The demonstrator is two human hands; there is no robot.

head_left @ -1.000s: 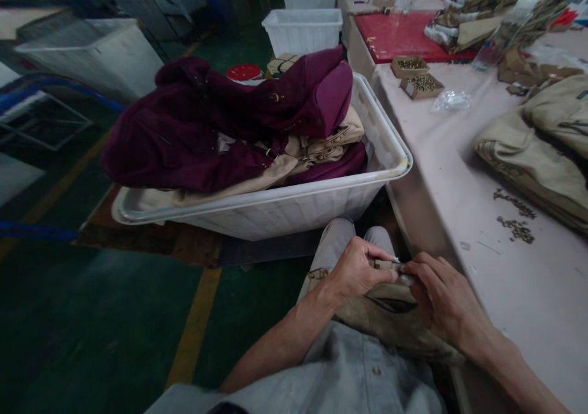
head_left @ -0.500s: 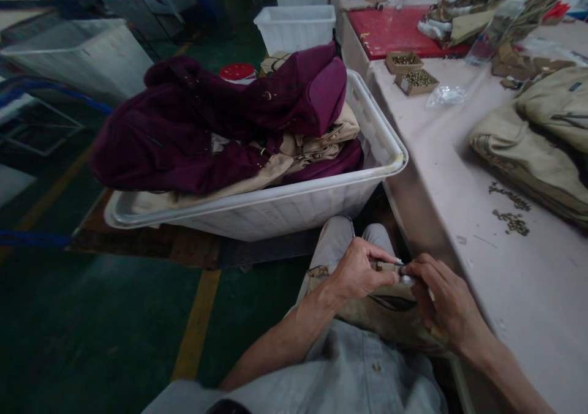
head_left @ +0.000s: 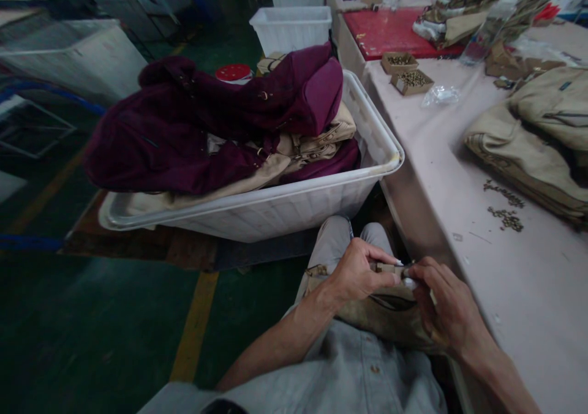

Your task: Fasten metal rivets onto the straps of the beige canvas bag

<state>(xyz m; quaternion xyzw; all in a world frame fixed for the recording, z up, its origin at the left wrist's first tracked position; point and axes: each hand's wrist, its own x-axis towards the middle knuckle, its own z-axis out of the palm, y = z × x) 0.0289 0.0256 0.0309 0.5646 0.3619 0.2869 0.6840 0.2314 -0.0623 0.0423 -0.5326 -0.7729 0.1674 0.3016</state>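
Left hand (head_left: 356,273) and right hand (head_left: 443,310) both pinched shut on tan bag (head_left: 390,313) strap in lap; white tub (head_left: 294,203) at 12 o'clock.

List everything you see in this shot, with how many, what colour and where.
tan bag: one, tan, on the person's lap, under both hands
strap piece: one, tan, pinched between the two hands
white tub: one, white, on the floor beside the table
purple bags: piled, count unclear, maroon, heaped in the tub
beige bags: count unclear, beige, under the purple ones
table: one, pale pink, at right
tan bags on table: stacked, tan, right edge
small boxes: two, cardboard, holding brass bits, far end of table
loose rivets: scattered, brass, on the table
red mat: one, red, far table
left hand: grips the strap piece
right hand: fingertips at the strap's end
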